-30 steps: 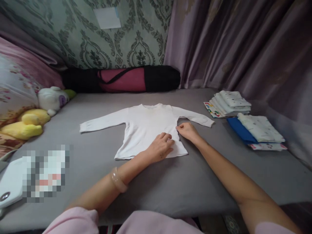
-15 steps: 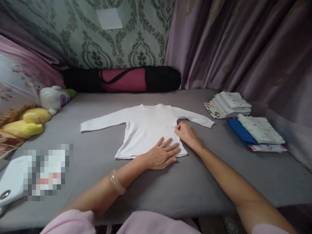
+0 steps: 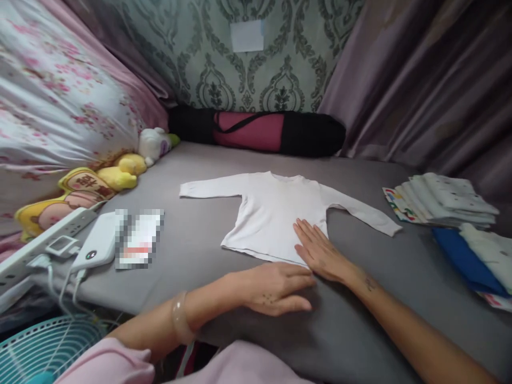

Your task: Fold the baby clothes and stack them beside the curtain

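A white long-sleeved shirt (image 3: 276,213) lies spread on the grey surface (image 3: 192,256), its neckline toward the back wall and its sleeves out to both sides. My right hand (image 3: 320,250) rests flat on the shirt's lower right part, near the hem, with fingers extended. Just in front of the hem is my left hand (image 3: 278,290), fingers stretched to the right and thumb apart, holding nothing. Its fingertips are close to the heel of my right hand.
Folded clothes (image 3: 448,200) and a blue folded cloth (image 3: 468,261) are stacked at the right. A black and pink bag (image 3: 256,130) lies along the back. At left are plush toys (image 3: 120,173), a white power bank (image 3: 100,240), a power strip (image 3: 44,240) and a fan (image 3: 52,346).
My left hand has come off the shirt toward me. My right hand has left the shirt's side edge, opened, and lies flat lower down. The view has turned left.
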`<state>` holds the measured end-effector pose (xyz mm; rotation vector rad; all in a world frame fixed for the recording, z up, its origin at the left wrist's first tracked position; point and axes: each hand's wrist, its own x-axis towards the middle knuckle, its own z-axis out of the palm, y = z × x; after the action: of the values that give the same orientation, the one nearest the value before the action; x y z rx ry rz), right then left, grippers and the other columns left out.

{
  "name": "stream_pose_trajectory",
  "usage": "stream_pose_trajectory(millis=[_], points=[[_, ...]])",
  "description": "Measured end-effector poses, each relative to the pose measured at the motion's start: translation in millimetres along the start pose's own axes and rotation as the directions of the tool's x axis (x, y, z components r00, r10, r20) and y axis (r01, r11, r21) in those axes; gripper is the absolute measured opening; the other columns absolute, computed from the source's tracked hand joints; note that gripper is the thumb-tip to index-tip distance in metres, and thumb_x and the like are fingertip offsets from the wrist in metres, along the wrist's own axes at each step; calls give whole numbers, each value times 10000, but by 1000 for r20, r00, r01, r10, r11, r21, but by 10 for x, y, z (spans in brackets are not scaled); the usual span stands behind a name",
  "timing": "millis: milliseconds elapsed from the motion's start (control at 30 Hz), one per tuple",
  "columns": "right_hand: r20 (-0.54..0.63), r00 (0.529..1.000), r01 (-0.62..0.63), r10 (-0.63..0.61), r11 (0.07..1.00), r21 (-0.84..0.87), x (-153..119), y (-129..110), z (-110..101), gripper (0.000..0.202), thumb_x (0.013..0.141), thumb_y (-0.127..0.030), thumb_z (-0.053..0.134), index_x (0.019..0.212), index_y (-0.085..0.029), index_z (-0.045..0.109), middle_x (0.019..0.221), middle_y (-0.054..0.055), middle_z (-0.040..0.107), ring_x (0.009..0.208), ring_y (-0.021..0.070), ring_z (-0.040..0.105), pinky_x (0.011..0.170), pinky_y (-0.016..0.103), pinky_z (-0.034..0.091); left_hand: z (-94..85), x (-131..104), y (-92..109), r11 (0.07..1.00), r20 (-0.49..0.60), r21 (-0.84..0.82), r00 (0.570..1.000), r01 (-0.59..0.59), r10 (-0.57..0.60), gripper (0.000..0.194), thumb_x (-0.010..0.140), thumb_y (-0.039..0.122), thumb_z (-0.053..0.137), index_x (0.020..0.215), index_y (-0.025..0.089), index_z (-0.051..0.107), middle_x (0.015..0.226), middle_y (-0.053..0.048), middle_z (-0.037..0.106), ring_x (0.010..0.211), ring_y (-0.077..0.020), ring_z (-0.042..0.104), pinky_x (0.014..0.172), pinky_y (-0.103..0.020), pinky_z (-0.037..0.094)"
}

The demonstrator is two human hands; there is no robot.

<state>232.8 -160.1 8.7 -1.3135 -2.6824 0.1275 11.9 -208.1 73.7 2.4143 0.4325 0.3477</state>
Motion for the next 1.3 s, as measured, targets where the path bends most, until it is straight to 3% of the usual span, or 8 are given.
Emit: stream_pose_trajectory(millis=[100, 233, 367, 600, 767, 1000, 1233, 1300], points=[[123, 990, 63, -70, 996, 60, -236, -198, -183, 581, 1012, -409, 253, 1538, -182, 154, 1587, 99, 160, 1456, 234, 122, 1178, 471, 177, -232, -288, -254, 966, -320, -73, 911, 249, -260, 373, 976, 366, 388, 1255, 192, 564, 1204, -112, 638, 1089, -202, 599, 947, -317, 466], [275, 955, 70, -114, 984, 166, -304, -433, -584, 587, 979, -487, 356, 1472, -170, 358, 1530, 121, 330, 1385, 254, 340, 1118, 399, 316, -558, -606, -832, 734, -626, -133, 518, 666, -583, 283, 900, 322, 466, 930, 156, 693, 902, -87, 689, 816, -189, 612, 770, -298, 486], [330, 939, 18, -101, 969, 245, 138, -537, -842, 413, 1004, -381, 324, 939, -210, 694, 918, 67, 716, 865, 198, 658, 813, 315, 475, -822, -631, -1336, 510, -642, -175, 295, 842, -708, 299, 838, 337, 519, 830, 132, 736, 779, -81, 688, 787, -206, 613, 750, -295, 459], [-61, 995, -56, 82, 935, 350, 1412, -456, -232, 352, 941, -128, 357, 1201, -127, 595, 1232, 128, 623, 1142, 197, 566, 992, 305, 408, -878, -263, -1665, 265, -566, -357, 18, 896, -824, 347, 800, 420, 560, 848, 146, 768, 767, -124, 712, 875, -269, 640, 758, -316, 448], [-107, 984, -104, 139, 952, 288, 1696, -419, 232, 455, 945, -143, 303, 1347, -38, 489, 1423, 187, 467, 1358, 229, 374, 1131, 361, 286, -797, -103, -1693, 176, -592, -430, -129, 886, -795, 376, 780, 479, 583, 941, 190, 762, 1011, -159, 697, 1133, -328, 547, 872, -365, 430], [-62, 983, -151, 171, 959, 240, 1611, -488, 323, 518, 985, -259, 252, 1441, -53, 386, 1526, 148, 325, 1437, 213, 213, 1177, 374, 161, -822, -77, -1711, 224, -645, -354, -63, 908, -762, 269, 819, 360, 562, 949, 219, 750, 1063, -112, 665, 1119, -286, 531, 930, -357, 396], [56, 994, -106, 99, 984, 144, 1577, -567, 183, 647, 989, -436, 216, 1499, -40, 247, 1580, 150, 152, 1461, 251, 91, 1182, 440, 66, -836, -279, -1791, 396, -764, 47, 288, 917, -577, 259, 888, 340, 512, 936, 185, 714, 1073, -121, 592, 1058, -284, 496, 935, -410, 382], [96, 994, -63, 51, 989, 131, 1538, -597, 148, 654, 988, -454, 207, 1514, -64, 211, 1589, 134, 106, 1465, 243, 59, 1178, 468, 34, -839, -319, -1822, 414, -750, 87, 333, 906, -571, 256, 899, 345, 508, 947, 184, 701, 1060, -119, 591, 1035, -278, 499, 917, -411, 384]])
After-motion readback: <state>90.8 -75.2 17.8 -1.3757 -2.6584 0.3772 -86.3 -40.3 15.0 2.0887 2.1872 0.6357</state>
